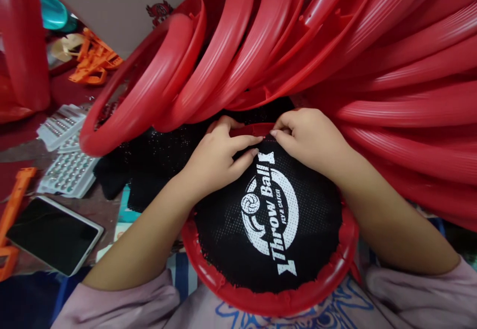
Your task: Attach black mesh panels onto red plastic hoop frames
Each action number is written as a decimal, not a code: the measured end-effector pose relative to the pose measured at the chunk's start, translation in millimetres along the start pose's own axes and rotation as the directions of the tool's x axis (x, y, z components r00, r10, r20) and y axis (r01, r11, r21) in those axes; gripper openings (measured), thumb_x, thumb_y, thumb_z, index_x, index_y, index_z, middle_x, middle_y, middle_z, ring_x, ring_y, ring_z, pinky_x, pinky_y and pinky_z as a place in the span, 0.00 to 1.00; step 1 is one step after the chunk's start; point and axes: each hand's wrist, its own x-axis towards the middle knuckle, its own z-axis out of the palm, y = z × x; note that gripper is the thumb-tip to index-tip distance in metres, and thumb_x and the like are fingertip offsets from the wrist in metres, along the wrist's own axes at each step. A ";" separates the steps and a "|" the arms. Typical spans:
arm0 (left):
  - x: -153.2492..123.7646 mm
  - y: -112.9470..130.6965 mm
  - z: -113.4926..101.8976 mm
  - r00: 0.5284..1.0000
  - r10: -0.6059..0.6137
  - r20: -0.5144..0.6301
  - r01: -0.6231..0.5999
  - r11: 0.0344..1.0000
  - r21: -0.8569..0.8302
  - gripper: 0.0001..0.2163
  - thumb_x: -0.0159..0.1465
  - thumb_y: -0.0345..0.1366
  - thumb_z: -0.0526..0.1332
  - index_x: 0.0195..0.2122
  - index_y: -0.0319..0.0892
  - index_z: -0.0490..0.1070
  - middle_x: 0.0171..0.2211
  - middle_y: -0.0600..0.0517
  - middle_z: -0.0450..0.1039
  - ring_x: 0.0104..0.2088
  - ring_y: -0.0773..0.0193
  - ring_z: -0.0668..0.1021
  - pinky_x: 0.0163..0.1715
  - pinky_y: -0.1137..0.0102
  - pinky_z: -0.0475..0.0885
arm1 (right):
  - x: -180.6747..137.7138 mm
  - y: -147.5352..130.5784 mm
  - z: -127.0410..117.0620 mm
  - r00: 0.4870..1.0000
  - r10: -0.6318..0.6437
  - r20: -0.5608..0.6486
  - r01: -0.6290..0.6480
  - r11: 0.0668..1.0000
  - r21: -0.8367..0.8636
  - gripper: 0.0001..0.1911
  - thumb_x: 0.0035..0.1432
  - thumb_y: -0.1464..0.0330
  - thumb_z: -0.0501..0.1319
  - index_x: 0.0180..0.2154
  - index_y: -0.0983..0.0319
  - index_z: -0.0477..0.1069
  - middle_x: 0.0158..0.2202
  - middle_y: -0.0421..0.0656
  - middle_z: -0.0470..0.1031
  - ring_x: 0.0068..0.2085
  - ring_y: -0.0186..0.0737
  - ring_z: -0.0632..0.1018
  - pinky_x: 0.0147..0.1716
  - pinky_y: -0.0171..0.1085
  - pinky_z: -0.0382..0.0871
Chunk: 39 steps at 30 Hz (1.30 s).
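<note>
A red plastic ring [270,309] lies in my lap, with black mesh fabric [223,234] stretched across its inside. White print on the mesh reads "Throw Ball". At the ring's far edge, my left hand [227,152] has its index finger and thumb on the mesh border, its other fingers curled over by the rim. Just to the right, my right hand [307,137] pinches the same border between thumb and fingers. The two sets of fingertips almost meet. Whatever small part lies under them is mostly hidden.
Many red rings [231,50] lean in a stack beyond my hands and to the right. Dark mesh pieces [145,162] lie beneath. On the left are a phone [54,234], trays of small shiny balls [69,172] and orange plastic parts [95,58]. A grey box [112,6] stands behind.
</note>
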 end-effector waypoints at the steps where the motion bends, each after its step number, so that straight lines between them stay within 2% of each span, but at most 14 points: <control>1: 0.1 0.6 -0.2 1.000 -0.001 0.010 0.001 1.000 0.014 0.16 0.65 0.39 0.58 0.52 0.47 0.77 0.47 0.44 0.63 0.49 0.51 0.72 0.51 0.53 0.71 | -0.2 1.3 -1.4 1.000 0.015 0.005 -0.016 0.999 0.046 0.10 0.59 0.70 0.58 0.35 0.64 0.79 0.32 0.46 0.79 0.33 0.40 0.75 0.32 0.37 0.62; 4: 0.3 1.2 -0.9 1.000 0.003 0.027 -0.005 0.999 0.047 0.16 0.66 0.40 0.57 0.53 0.47 0.76 0.47 0.44 0.62 0.50 0.50 0.71 0.52 0.52 0.70 | 0.2 6.0 -5.1 0.998 0.062 0.008 -0.062 0.984 0.167 0.08 0.57 0.68 0.61 0.32 0.62 0.79 0.30 0.42 0.79 0.31 0.37 0.75 0.31 0.36 0.63; 10: 0.5 -1.1 0.1 1.000 0.017 0.016 -0.018 0.999 0.041 0.16 0.66 0.41 0.57 0.52 0.48 0.76 0.47 0.45 0.63 0.50 0.52 0.71 0.53 0.54 0.69 | 4.3 12.3 -6.1 0.997 0.061 0.050 -0.070 0.974 0.213 0.07 0.56 0.70 0.62 0.29 0.62 0.79 0.28 0.40 0.79 0.30 0.35 0.75 0.33 0.35 0.65; 18: 1.0 0.9 0.1 1.000 -0.009 0.026 0.008 1.000 0.027 0.16 0.65 0.41 0.57 0.52 0.48 0.76 0.47 0.45 0.63 0.50 0.53 0.71 0.54 0.55 0.68 | 5.8 13.2 -7.6 0.994 0.052 0.101 -0.065 0.989 0.134 0.08 0.58 0.69 0.61 0.32 0.60 0.79 0.30 0.40 0.80 0.30 0.37 0.76 0.30 0.36 0.65; 26: 0.7 1.6 2.2 1.000 -0.006 0.026 0.006 1.000 0.009 0.17 0.66 0.42 0.57 0.52 0.47 0.76 0.47 0.45 0.63 0.50 0.52 0.71 0.54 0.54 0.68 | 4.5 14.8 -11.2 0.990 0.045 0.137 -0.057 0.995 0.083 0.08 0.58 0.69 0.61 0.32 0.60 0.79 0.30 0.41 0.80 0.31 0.38 0.77 0.32 0.38 0.67; 34: 0.3 2.0 2.2 0.999 0.008 0.032 -0.008 1.000 0.007 0.17 0.66 0.42 0.56 0.53 0.49 0.75 0.47 0.46 0.63 0.51 0.52 0.70 0.54 0.54 0.68 | 2.6 18.9 -18.6 0.983 0.036 0.179 -0.058 0.991 0.119 0.07 0.57 0.71 0.61 0.29 0.59 0.77 0.25 0.37 0.78 0.26 0.34 0.75 0.27 0.35 0.65; 39: 0.0 0.5 3.3 0.999 0.024 0.030 -0.024 1.000 0.007 0.16 0.66 0.41 0.57 0.53 0.49 0.76 0.48 0.45 0.63 0.50 0.52 0.71 0.54 0.54 0.68 | 3.1 17.1 -13.9 0.981 0.044 0.190 -0.061 0.995 0.083 0.07 0.57 0.71 0.61 0.30 0.59 0.77 0.28 0.39 0.79 0.28 0.36 0.76 0.29 0.36 0.67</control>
